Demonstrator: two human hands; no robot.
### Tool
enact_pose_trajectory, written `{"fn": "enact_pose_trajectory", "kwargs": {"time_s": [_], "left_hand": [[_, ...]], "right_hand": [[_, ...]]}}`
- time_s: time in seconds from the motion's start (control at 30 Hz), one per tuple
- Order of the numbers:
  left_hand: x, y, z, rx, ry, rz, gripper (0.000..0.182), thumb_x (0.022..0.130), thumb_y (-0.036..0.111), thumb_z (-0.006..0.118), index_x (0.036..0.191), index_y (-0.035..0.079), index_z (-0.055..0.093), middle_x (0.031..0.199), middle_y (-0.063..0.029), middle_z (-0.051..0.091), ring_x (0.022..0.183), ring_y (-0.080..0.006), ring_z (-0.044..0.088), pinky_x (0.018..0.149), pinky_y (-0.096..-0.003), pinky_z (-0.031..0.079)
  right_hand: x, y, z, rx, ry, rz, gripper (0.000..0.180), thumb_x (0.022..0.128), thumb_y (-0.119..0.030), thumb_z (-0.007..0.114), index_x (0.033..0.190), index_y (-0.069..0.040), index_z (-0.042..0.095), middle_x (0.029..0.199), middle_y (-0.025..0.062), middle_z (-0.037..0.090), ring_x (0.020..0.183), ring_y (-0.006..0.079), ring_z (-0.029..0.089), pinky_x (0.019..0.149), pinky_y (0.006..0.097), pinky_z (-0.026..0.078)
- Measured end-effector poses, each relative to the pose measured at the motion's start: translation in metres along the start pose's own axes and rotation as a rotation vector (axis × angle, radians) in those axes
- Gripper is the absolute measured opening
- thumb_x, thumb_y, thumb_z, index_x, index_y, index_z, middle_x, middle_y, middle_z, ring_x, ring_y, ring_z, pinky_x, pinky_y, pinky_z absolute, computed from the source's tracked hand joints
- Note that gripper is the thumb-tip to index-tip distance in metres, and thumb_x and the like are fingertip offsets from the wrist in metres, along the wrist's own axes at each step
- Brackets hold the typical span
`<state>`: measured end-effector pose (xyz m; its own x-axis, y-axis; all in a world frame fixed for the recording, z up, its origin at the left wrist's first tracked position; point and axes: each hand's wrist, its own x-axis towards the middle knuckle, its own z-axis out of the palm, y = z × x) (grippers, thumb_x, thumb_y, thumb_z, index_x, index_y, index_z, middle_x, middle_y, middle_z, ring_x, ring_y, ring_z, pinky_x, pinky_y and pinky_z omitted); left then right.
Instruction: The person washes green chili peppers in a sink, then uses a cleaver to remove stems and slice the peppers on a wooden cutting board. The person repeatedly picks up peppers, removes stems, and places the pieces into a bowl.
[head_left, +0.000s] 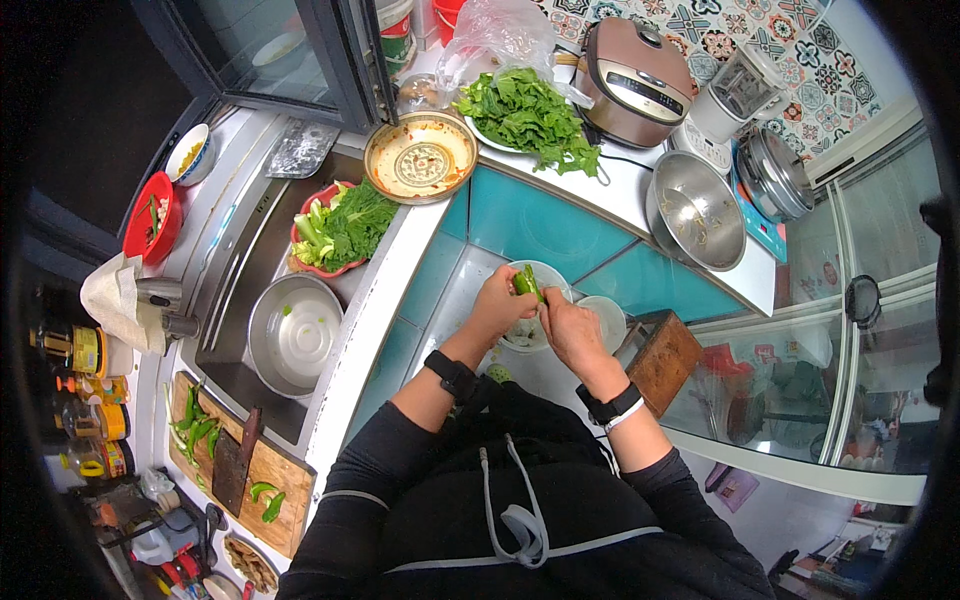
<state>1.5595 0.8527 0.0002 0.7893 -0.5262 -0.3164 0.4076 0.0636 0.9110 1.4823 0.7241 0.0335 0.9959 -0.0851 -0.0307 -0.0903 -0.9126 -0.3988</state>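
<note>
Between both hands is a green chili pepper (529, 280), which looks split open along its length. My left hand (496, 298) grips it from the left, thumb pressed along its side. At the pepper's lower end, the fingers of my right hand (576, 334) pinch it; whether they also hold something small is hidden. Directly below both hands stands a white bin (553, 274) with pale waste inside. A second white container (606, 321) is beside it on the floor. More green peppers (196, 427) and a cleaver (237, 466) lie on the wooden cutting board (289, 480) to the left.
The sink holds a metal basin (295, 335) and a red basket of leafy greens (346, 225). A stained plate (422, 159) sits at the counter corner. Greens (525, 120), a rice cooker (636, 82) and a steel bowl (696, 211) line the far counter. A wooden stool (663, 364) stands at right.
</note>
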Motion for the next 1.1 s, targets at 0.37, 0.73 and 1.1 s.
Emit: {"fn": "enact_pose_trajectory", "kwargs": {"time_s": [0.37, 0.73, 1.1], "left_hand": [[0.004, 0.004, -0.004, -0.022, -0.136, -0.049, 0.029, 0.076, 0.004, 0.062, 0.103, 0.000, 0.050, 0.094, -0.0070, 0.059, 0.081, -0.0122, 0.060, 0.067, -0.0226, 0.051], [0.001, 0.017, 0.008, 1.057, 0.078, 0.794, 0.033, 0.068, 0.016, 0.069, 0.095, 0.004, 0.054, 0.095, -0.0156, 0.057, 0.093, -0.0350, 0.054, 0.075, -0.0403, 0.046], [0.020, 0.004, 0.025, 1.106, -0.034, 0.761, 0.024, 0.070, 0.017, 0.067, 0.086, 0.004, 0.055, 0.085, -0.0133, 0.054, 0.073, -0.0337, 0.058, 0.062, -0.0419, 0.048]], "right_hand": [[-0.001, 0.014, -0.001, 0.361, -0.005, 0.052, 0.023, 0.091, -0.018, 0.047, 0.107, -0.002, 0.051, 0.066, 0.0178, 0.063, 0.060, 0.0351, 0.063, 0.053, 0.0417, 0.049], [-0.002, 0.017, 0.000, 0.050, 0.190, 0.033, 0.021, 0.088, -0.025, 0.053, 0.099, -0.009, 0.060, 0.072, 0.0166, 0.065, 0.062, 0.0348, 0.063, 0.056, 0.0429, 0.049], [-0.003, 0.031, -0.005, 0.017, 0.254, 0.094, 0.018, 0.086, -0.025, 0.056, 0.089, -0.008, 0.063, 0.069, 0.0154, 0.064, 0.062, 0.0342, 0.062, 0.055, 0.0437, 0.047]]}}
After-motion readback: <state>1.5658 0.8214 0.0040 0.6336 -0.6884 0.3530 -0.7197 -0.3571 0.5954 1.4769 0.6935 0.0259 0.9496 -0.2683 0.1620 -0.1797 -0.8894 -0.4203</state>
